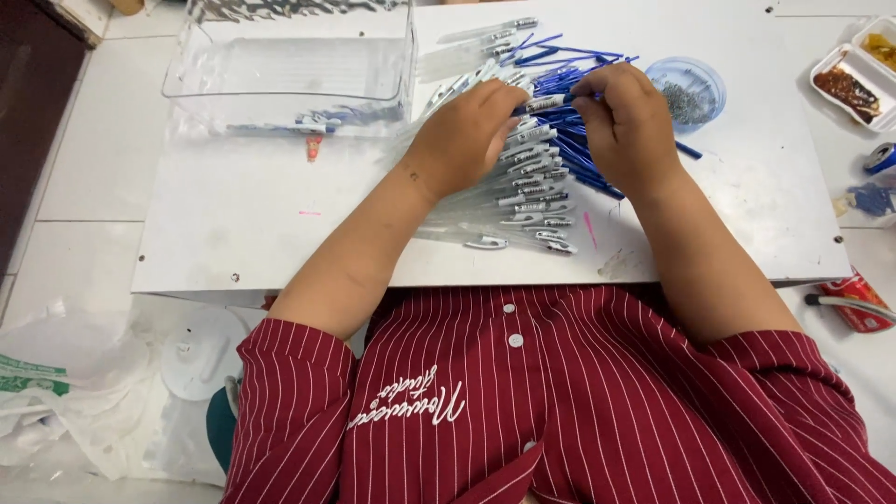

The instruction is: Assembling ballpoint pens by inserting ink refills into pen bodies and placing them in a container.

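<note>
Reaching forward from both sides over the white tabletop (233,215), forearms angling in from the red striped sleeves. Left hand (464,135) arching knuckles-up over the fanned row of clear pen barrels (527,201), fingers curling down and together, tips hidden beneath the palm. Right hand (627,121) hunching just beside it, fingers pinching shut on a blue refill (553,100) at the top of the blue refill pile (569,140). Meeting almost knuckle to knuckle above the pens. Covering much of the pile with both hands, so no telling exactly what the left fingers are gripping. Sitting behind: a clear plastic bin (289,65) and a small blue dish (691,84) of tiny metal parts, too small to make out.
</note>
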